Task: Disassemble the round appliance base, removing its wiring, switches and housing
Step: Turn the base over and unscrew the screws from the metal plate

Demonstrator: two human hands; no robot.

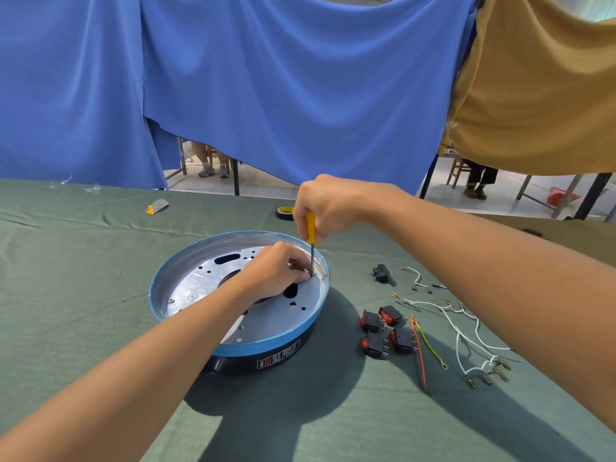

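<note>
The round appliance base (186, 295) sits on the green cloth, a silver metal plate inside a blue-edged rim over a black housing. My right hand (328, 205) grips a yellow-handled screwdriver (311, 228) held upright, its tip set on a screw near the plate's right edge. My left hand (278, 271) rests on the plate with its fingers curled around the screwdriver tip. To the right lie several black and red rocker switches (386, 331), a white wire harness (466, 331), a red wire (419, 353) and a yellow-green wire (431, 346).
A small black part (381, 273) lies right of the base. A roll of black and yellow tape (284, 212) and a yellow-grey scrap (156, 206) lie farther back. Blue and tan cloths hang behind the table's far edge. People's legs show beyond.
</note>
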